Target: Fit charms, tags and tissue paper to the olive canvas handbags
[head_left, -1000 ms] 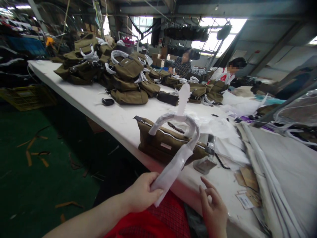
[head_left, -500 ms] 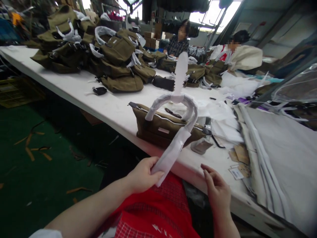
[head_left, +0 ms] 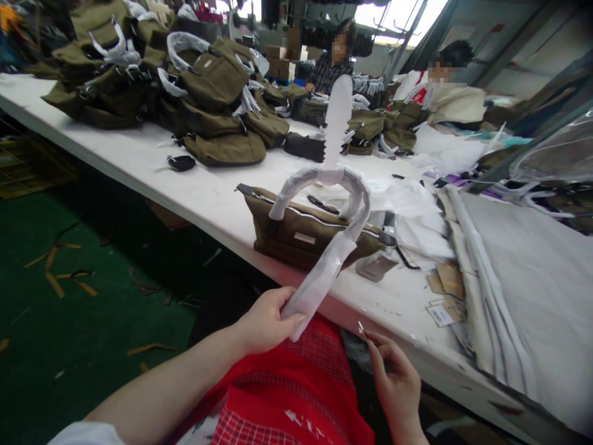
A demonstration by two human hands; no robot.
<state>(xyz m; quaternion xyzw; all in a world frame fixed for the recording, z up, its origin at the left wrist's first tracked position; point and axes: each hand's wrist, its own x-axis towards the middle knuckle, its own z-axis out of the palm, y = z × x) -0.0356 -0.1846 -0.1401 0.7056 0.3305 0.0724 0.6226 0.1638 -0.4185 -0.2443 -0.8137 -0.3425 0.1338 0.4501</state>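
Observation:
An olive handbag (head_left: 271,232) with a silver zip and a small metal plate stands upright near the table's front edge. White wrapping covers its two handles. From the front handle a long white wrapping strip (head_left: 322,278) slants down toward me, its lower end gripped between the thumb and fingers of my left hand (head_left: 266,321). Another white strip (head_left: 340,120) with a notched edge sticks up from the top of the handles. My right hand (head_left: 396,371), apart from the bag beyond the table edge, pinches a tiny shiny clear piece (head_left: 361,328), perhaps tape.
Olive bags (head_left: 217,83) with wrapped handles are piled at the back left of the white table (head_left: 213,198). A silvery block (head_left: 376,266), tags (head_left: 441,313) and white sheets (head_left: 421,228) lie right of the handbag. Two people (head_left: 336,59) are across the table.
My right hand has moved a little down and left, and a shiny clear piece now shows at its fingertips. The left hand keeps its hold on the strip.

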